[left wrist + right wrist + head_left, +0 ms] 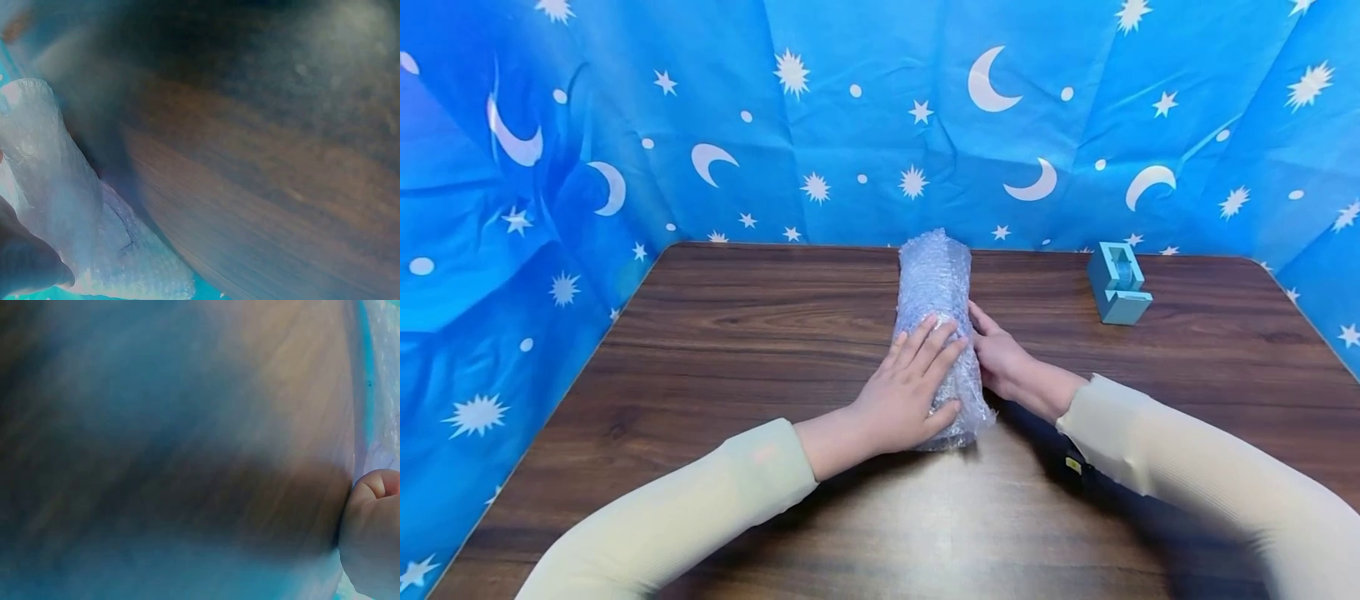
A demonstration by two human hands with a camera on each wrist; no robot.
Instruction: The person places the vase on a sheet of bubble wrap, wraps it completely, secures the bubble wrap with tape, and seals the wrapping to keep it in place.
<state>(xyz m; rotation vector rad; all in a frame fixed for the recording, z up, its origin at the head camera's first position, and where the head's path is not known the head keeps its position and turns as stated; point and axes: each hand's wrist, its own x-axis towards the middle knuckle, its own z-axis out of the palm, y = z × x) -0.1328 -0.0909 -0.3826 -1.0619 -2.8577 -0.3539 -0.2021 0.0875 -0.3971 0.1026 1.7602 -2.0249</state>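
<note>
A long bundle of clear bubble wrap (934,279) lies on the table, pointing away from me; what is inside cannot be made out. My left hand (904,400) rests across its top, fingers straight and slightly spread. Against the right side of the bundle is my right hand (1002,360), with one finger stretched forward along the wrap and the others largely hidden. In the left wrist view, the bundle (56,162) crosses the lower left, beside a dark, blurred part of the left hand (28,259). The right wrist view catches the right hand (375,534) at the wrap's edge.
On the right, toward the back of the brown wood-grain table (760,333), stands a light blue tape dispenser (1120,287). A blue cloth (865,133) with white moons and stars hangs behind the table and along its sides.
</note>
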